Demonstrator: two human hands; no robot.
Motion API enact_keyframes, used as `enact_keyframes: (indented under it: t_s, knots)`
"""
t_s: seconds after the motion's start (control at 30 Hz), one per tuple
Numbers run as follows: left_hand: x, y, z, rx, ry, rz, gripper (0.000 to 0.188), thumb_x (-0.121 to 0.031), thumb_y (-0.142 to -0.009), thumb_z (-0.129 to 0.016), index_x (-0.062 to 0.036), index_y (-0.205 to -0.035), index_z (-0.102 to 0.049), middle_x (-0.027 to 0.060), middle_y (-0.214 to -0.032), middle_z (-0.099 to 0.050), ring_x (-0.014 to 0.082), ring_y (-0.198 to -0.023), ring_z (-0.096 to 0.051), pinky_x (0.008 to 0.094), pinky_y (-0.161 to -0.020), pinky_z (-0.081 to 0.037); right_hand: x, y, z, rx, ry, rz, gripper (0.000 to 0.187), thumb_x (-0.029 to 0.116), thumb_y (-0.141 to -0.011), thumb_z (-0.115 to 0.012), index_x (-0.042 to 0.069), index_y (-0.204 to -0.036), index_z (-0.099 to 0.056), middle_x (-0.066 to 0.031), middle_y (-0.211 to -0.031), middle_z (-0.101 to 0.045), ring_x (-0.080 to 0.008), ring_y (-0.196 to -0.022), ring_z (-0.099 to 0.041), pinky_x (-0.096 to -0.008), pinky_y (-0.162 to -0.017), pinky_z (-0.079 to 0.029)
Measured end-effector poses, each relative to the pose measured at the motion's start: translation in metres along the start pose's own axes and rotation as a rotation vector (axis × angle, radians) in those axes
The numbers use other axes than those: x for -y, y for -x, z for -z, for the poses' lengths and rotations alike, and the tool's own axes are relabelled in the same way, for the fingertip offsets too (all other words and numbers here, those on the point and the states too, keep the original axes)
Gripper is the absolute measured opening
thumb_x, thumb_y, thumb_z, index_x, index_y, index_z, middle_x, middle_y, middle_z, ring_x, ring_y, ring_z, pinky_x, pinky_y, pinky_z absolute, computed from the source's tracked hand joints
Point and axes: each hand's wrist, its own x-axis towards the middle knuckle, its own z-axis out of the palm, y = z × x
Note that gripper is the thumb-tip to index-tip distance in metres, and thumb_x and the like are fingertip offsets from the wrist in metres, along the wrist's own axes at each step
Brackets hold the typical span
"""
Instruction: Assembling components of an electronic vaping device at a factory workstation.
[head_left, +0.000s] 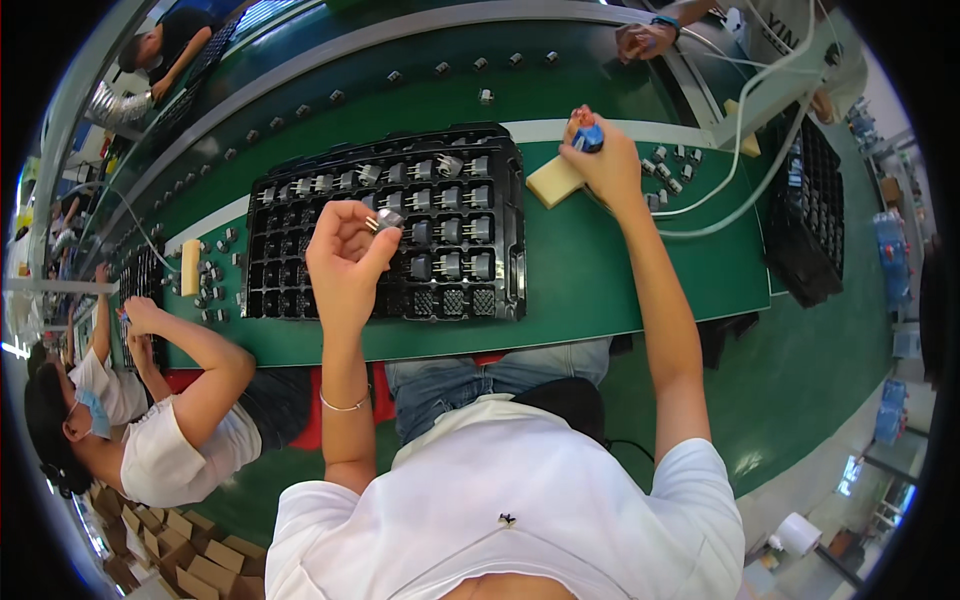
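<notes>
Between thumb and fingers, my left hand (345, 245) pinches a small round metal part with pins (388, 217), held above a black compartment tray (285, 305). Several similar grey parts with pins (478, 197) stand in the tray's right and far compartments, while some compartments at the near side hold none. My right hand (615, 170) is closed around a small blue tool (588, 139), whose exact kind I cannot make out. Just left of that hand lies a pale yellow block (553, 182) on the green worktable (590, 280).
Loose metal parts (672, 170) lie right of my right hand, beside white hoses (725, 212). Beyond the table, spaced parts sit on a green conveyor (420, 95). Stacked black trays (805, 215) stand at the right. Co-workers sit at the left and stand across the conveyor.
</notes>
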Motion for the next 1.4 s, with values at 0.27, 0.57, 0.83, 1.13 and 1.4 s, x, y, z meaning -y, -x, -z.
enact_keyframes:
  t_s: [0.27, 0.57, 0.83, 1.13, 1.4]
  knots:
    - [0.0, -0.001, -0.021, 0.199, 0.437, 0.168, 0.02, -0.013, -0.091, -0.064, 0.0005, -0.105, -0.061, -0.0005, -0.079, -0.059, 0.0054, -0.058, -0.05, 0.0175, -0.049, -0.032, -0.014, -0.101, -0.054, 0.101, 0.028, 0.07, 0.038, 0.033, -0.071, -0.074, 0.008, -0.099, -0.068, -0.0186, -0.084, -0.069, -0.0378, -0.081, -0.067, -0.043, -0.072, -0.052]
    - [-0.031, -0.006, -0.048, 0.233, 0.304, 0.092, 0.032, 0.002, -0.087, -0.067, 0.003, -0.118, -0.06, 0.0041, -0.09, -0.064, 0.0023, -0.065, -0.054, 0.0168, -0.056, -0.044, 0.002, -0.091, -0.029, 0.14, -0.045, 0.122, 0.037, 0.037, -0.079, -0.074, 0.006, -0.1, -0.071, -0.0113, -0.085, -0.071, -0.0238, -0.075, -0.069, -0.0358, -0.07, -0.054]
    - [-0.016, -0.006, -0.059, 0.245, 0.276, -0.004, 0.028, 0.007, -0.08, -0.074, 0.0032, -0.103, -0.059, 0.0034, -0.087, -0.063, 0.0009, -0.065, -0.052, 0.0167, -0.06, -0.043, 0.118, 0.035, 0.045, 0.512, -1.07, -0.242, 0.041, 0.026, -0.083, -0.073, 0.005, -0.116, -0.06, -0.0023, -0.088, -0.067, -0.0029, -0.064, -0.057, -0.0177, -0.05, -0.041]
    - [-0.016, -0.001, -0.053, 0.294, 0.131, -0.033, 0.032, 0.004, -0.078, -0.078, 0.0033, -0.104, -0.061, 0.0073, -0.091, -0.068, 0.0079, -0.079, -0.064, 0.0203, -0.069, -0.053, 0.122, 0.055, 0.045, 0.645, -1.147, -0.285, 0.037, 0.019, -0.082, -0.074, 0.003, -0.111, -0.059, -0.0029, -0.088, -0.065, -0.0038, -0.062, -0.057, -0.0152, -0.046, -0.04]
    - [-0.01, -0.006, -0.044, 0.244, -0.225, -0.047, 0.048, -0.025, -0.063, -0.091, -0.0049, -0.095, -0.06, 0.0016, -0.073, -0.061, 0.0074, -0.059, -0.051, 0.0242, -0.054, -0.042, 0.084, 0.055, 0.055, 0.803, -1.288, -0.362, 0.042, 0.023, -0.088, -0.07, 0.003, -0.121, -0.053, -0.006, -0.103, -0.064, -0.0047, -0.066, -0.06, -0.0177, -0.047, -0.045]
